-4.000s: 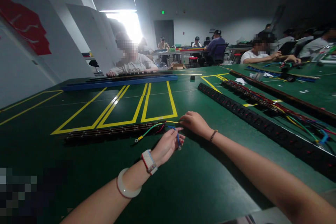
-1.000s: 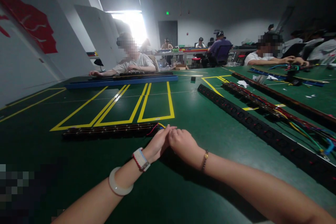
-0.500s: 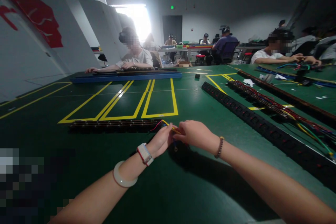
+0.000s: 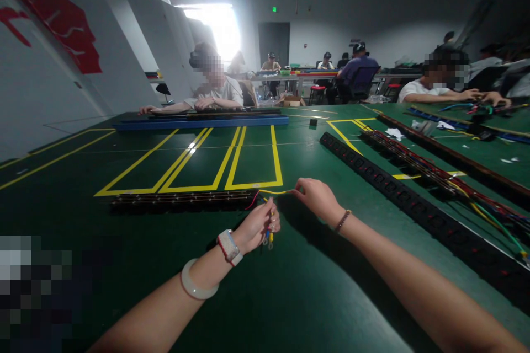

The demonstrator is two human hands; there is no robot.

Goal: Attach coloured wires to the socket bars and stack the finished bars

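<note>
My left hand (image 4: 260, 224) is closed around a few wires (image 4: 271, 236), blue and yellow, with ring terminals poking out below the fingers. My right hand (image 4: 312, 196) pinches the end of a yellow wire (image 4: 274, 192) and holds it stretched out to the right. That wire comes from the right end of a long black strip (image 4: 186, 199) with metal bars and wiring along its top, lying on the green table (image 4: 199, 298). A short red wire (image 4: 252, 201) curls from the same end, beside my left hand.
A long black socket strip (image 4: 389, 182) lies diagonally on the right, with a wired strip (image 4: 418, 162) behind it. Yellow tape (image 4: 190, 186) marks the table. Across it, a person (image 4: 221, 91) sits behind a blue strip (image 4: 202, 122); another person (image 4: 439, 85) handles wires at the right.
My right hand has moved right and slightly up, away from my left, drawing the yellow wire out straight. More terminals now show beneath my left hand.
</note>
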